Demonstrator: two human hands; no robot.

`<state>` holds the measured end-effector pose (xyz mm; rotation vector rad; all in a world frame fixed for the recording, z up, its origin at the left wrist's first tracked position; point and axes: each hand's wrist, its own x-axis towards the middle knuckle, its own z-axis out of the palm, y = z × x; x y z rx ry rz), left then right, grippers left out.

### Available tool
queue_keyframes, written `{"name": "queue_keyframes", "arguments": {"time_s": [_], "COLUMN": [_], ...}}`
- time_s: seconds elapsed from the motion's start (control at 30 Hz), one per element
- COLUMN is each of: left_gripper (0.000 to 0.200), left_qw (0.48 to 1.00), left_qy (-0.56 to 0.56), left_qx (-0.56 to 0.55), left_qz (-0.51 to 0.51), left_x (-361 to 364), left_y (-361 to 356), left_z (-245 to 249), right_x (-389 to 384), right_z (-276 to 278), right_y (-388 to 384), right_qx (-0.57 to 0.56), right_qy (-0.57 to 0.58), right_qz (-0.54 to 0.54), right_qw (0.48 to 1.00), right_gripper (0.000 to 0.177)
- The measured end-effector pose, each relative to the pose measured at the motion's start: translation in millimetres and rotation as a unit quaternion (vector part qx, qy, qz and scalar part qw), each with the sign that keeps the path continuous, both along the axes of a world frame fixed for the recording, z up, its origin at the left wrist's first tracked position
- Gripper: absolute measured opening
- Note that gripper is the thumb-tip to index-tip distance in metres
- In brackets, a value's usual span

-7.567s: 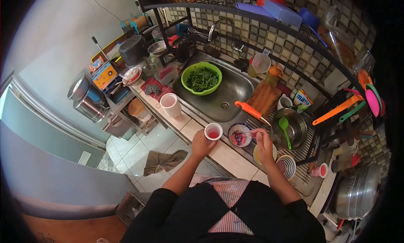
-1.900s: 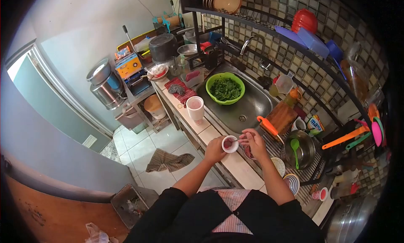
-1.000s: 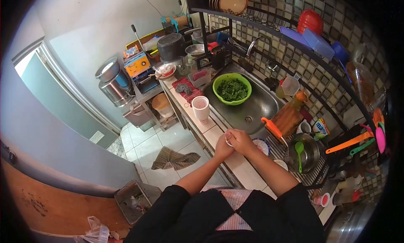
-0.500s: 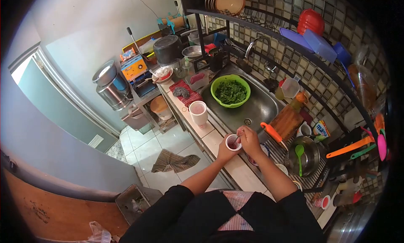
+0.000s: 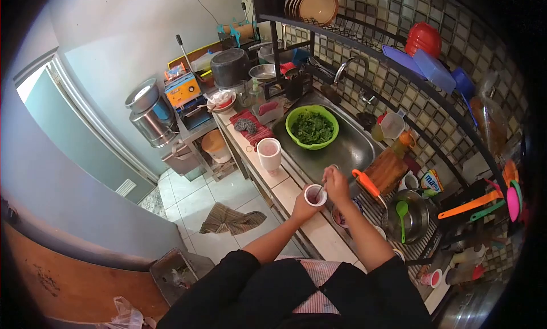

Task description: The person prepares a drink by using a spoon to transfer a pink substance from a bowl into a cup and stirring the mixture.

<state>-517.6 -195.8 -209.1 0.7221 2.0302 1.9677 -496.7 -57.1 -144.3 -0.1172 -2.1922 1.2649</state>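
My left hand (image 5: 303, 208) is wrapped round a small white cup (image 5: 308, 191) with something dark reddish inside. My right hand (image 5: 336, 186) pinches the handle of a spoon (image 5: 322, 191), whose lower end is down in the cup. Both hands are over the tiled counter edge in front of the sink. A bowl (image 5: 344, 218) with reddish contents is partly hidden under my right forearm. Further along the counter stands what looks like a stack of white cups (image 5: 269, 156), with pinkish colour inside the top one.
A lime-green basket (image 5: 335, 136) of leafy greens sits in the steel sink (image 5: 354, 156). To the right are a wooden board (image 5: 388, 172), an orange-handled utensil (image 5: 366, 182) and a metal bowl (image 5: 419, 221) holding a green spoon (image 5: 402, 215). A dark rack (image 5: 393, 67) overhangs the sink.
My right hand has risen slightly on the spoon, and more of its handle shows above the cup. My left hand keeps the cup in nearly the same place. The view has shifted a little.
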Motion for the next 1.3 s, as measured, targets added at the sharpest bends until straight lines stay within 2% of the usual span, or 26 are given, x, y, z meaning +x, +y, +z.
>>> {"name": "queue_keyframes", "arguments": {"time_s": [0.03,0.07,0.2,0.27,0.33,0.4,0.43,0.47,0.5,0.57,0.6,0.67,0.73,0.77,0.83,0.93,1.0,1.07,1.1,1.13,1.2,1.3], "left_gripper": [0.06,0.062,0.062,0.062,0.065,0.062,0.057,0.052,0.042,0.042,0.042,0.044,0.045,0.048,0.049,0.047,0.048,0.047,0.041,0.041,0.041,0.042], "left_qw": [1.0,1.0,1.0,1.0,0.999,0.999,1.0,0.999,0.998,1.0,0.999,1.0,0.999,0.999,0.999,0.998,0.998,0.999,0.997,0.997,0.995,0.992], "left_qy": [-0.002,0.0,-0.015,0.007,0.022,0.038,0.021,0.005,0.059,0.029,-0.002,0.0,0.002,0.001,0.023,-0.006,-0.027,0.035,0.074,0.069,0.08,0.125], "left_qx": [-0.01,-0.017,0.007,-0.018,-0.02,-0.008,0.014,0.036,0.026,-0.004,-0.032,-0.019,-0.007,0.006,-0.006,0.008,0.029,-0.005,-0.01,-0.012,-0.01,-0.002], "left_qz": [-0.005,-0.011,-0.016,-0.004,0.015,0.004,-0.009,-0.022,0.002,0.004,0.007,-0.014,-0.035,-0.036,-0.032,-0.055,-0.053,-0.036,-0.034,-0.037,-0.05,-0.035], "left_x": [0.8,-2.4,-1.9,-1.3,-1.4,-2.4,-4.5,-4.8,-6.3,-6.7,-7.0,-3.7,-3.4,-4.2,-2.8,1.7,3.3,5.8,8.0,9.2,10.3,7.1], "left_y": [-0.5,0.6,0.4,0.9,1.2,0.8,1.1,0.4,0.4,0.4,-0.2,-2.2,-1.6,2.0,2.4,-0.1,0.2,0.8,0.0,-1.4,-2.4,0.3], "left_z": [-0.1,0.6,1.6,2.9,-0.2,-5.4,-7.0,-10.6,-13.7,-14.9,-13.0,-5.0,-3.8,-8.0,-5.3,5.6,9.5,12.3,13.0,13.6,14.8,5.5], "right_x": [-3.0,-2.7,6.9,12.8,21.6,30.4,33.7,36.2,38.1,38.5,34.9,25.1,12.4,6.7,0.8,18.3,23.5,27.6,27.6,28.4,31.2,36.3], "right_z": [2.0,1.2,8.7,7.6,20.1,24.7,25.4,24.9,24.3,23.0,22.7,19.2,7.5,-0.9,-18.4,-3.6,0.9,6.8,4.9,4.7,10.1,4.2], "right_y": [6.2,9.1,2.6,-7.3,-21.1,-34.7,-38.3,-43.2,-48.2,-50.9,-48.4,-41.0,-31.1,-23.0,-7.2,-5.4,-5.0,-6.3,-6.8,-7.3,-8.4,-7.4], "right_qx": [-0.103,-0.102,-0.07,0.03,0.025,0.114,0.131,0.129,0.13,0.131,0.14,0.15,0.161,0.159,0.026,-0.052,-0.035,0.03,0.025,0.023,-0.013,-0.023], "right_qy": [-0.071,-0.066,-0.077,0.013,-0.008,0.024,0.046,0.046,0.047,0.048,0.04,0.032,0.03,0.028,0.017,-0.002,-0.013,0.035,0.025,0.019,-0.019,0.001], "right_qz": [0.016,0.015,0.058,0.048,0.058,0.045,0.072,0.07,0.083,0.098,0.09,0.086,-0.011,-0.008,-0.093,-0.065,-0.027,-0.032,-0.045,-0.049,-0.01,-0.018], "right_qw": [0.992,0.992,0.993,0.998,0.998,0.992,0.988,0.988,0.987,0.985,0.985,0.984,0.986,0.987,0.995,0.997,0.999,0.998,0.998,0.998,1.0,1.0], "right_gripper": [0.03,0.03,0.032,0.034,0.034,0.027,0.02,0.02,0.017,0.015,0.017,0.018,0.019,0.019,0.022,0.024,0.023,0.023,0.022,0.022,0.023,0.023]}}
